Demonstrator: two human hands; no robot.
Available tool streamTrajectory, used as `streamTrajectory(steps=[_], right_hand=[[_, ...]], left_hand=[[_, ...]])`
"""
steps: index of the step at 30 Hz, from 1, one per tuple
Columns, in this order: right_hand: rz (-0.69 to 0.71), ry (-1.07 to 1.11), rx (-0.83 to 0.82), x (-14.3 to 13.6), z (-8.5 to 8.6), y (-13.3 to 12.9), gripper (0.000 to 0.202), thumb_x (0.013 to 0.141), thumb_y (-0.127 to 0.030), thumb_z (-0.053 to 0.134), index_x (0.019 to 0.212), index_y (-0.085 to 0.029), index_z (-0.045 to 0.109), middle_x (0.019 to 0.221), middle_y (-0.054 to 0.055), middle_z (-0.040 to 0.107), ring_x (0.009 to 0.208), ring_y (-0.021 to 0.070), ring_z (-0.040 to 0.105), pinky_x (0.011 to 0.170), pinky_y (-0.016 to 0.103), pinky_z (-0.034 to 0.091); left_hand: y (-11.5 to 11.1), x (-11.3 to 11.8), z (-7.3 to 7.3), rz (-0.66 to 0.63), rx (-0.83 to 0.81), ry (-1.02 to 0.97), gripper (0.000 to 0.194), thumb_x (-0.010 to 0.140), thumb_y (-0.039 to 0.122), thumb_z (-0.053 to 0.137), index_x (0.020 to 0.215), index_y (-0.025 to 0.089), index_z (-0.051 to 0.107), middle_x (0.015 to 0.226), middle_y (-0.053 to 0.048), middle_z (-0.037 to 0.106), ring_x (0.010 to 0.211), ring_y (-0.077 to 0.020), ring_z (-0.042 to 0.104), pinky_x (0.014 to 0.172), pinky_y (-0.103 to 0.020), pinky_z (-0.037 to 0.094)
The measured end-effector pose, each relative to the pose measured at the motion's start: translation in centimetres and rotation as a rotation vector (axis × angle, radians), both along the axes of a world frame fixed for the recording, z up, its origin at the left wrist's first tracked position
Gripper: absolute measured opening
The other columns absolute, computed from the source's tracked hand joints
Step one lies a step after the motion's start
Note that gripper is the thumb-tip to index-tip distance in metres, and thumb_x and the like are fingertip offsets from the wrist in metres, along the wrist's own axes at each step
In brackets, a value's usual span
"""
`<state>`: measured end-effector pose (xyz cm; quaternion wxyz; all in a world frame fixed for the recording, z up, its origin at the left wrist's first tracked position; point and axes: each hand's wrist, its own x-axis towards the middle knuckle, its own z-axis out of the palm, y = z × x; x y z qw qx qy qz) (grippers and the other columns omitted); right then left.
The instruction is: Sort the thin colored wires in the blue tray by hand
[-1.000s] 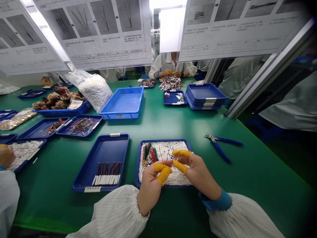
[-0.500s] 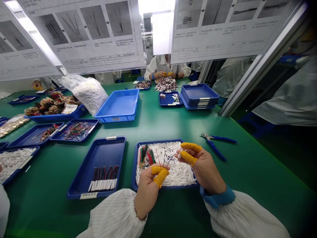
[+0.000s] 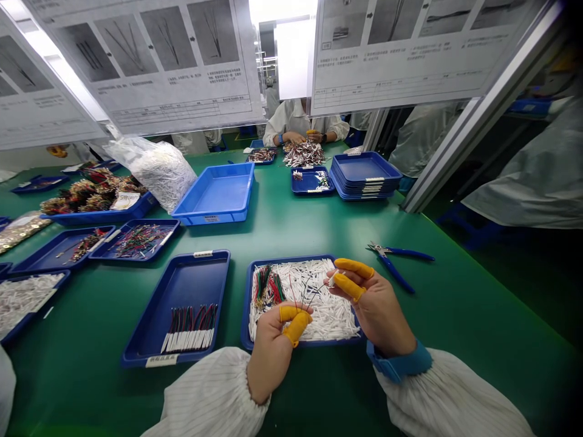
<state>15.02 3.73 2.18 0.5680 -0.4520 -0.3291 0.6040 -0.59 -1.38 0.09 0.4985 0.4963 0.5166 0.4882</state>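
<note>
A person's two bare hands with yellow rubber finger covers work at lower centre of the frame, above a green smooth desk (image 3: 282,233). The left hand (image 3: 273,349) has a narrow grip, pinching thin red and dark wires (image 3: 308,295) that fan upward. Right of it, the right hand (image 3: 382,312) pinches a small white piece (image 3: 333,279) between covered fingers, near the wires' tips. Beneath both lies a blue rectangular plastic tray (image 3: 245,315) of short white tubes (image 3: 314,331). Blue-handled metal cutters (image 3: 398,273) rest at centre right.
</note>
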Motion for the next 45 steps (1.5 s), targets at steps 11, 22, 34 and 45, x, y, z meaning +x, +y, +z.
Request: streamTrajectory(steps=[11,22,34,45], right_hand=[[0.234,-0.101,0.109,-0.19,-0.19,-0.38,0.023,0.060,-0.024,0.074,0.080,-0.019,0.064,0.068,0.001,0.070,0.075,0.0183,0.065,0.077,0.034,0.049],[0.140,-0.078,0.024,0.73,-0.34,0.11,0.035,0.062,-0.027,0.072,0.093,-0.018,0.058,0.074,0.002,0.069,0.069,0.0169,0.065,0.060,0.028,0.052],[0.088,-0.021,0.070,0.36,-0.45,-0.03,0.031,0.062,-0.026,0.073,0.089,-0.019,0.059,0.073,0.001,0.069,0.067,0.0155,0.065,0.058,0.026,0.052],[0.080,-0.023,0.110,0.33,-0.57,-0.30,0.027,0.064,-0.025,0.072,0.087,-0.020,0.060,0.073,0.001,0.069,0.067,0.0144,0.065,0.058,0.025,0.053]], left_hand=[[-0.06,0.09,-0.35,-0.033,0.012,0.009,0.012,0.073,0.012,0.058,0.078,0.015,0.068,0.085,-0.007,0.068,0.085,-0.0215,0.061,0.079,-0.031,0.046],[-0.03,0.00,0.05,-0.056,-0.019,-0.037,0.010,0.071,0.012,0.059,0.075,0.013,0.068,0.081,-0.006,0.067,0.079,-0.0190,0.060,0.074,-0.027,0.046],[-0.17,0.21,0.21,-0.156,-0.034,-0.006,0.010,0.072,0.012,0.055,0.067,0.013,0.064,0.074,-0.006,0.063,0.071,-0.0177,0.057,0.065,-0.027,0.045],[-0.22,0.20,0.27,-0.179,-0.029,0.004,0.012,0.072,0.011,0.053,0.067,0.013,0.063,0.074,-0.006,0.063,0.071,-0.0181,0.057,0.064,-0.028,0.045]])
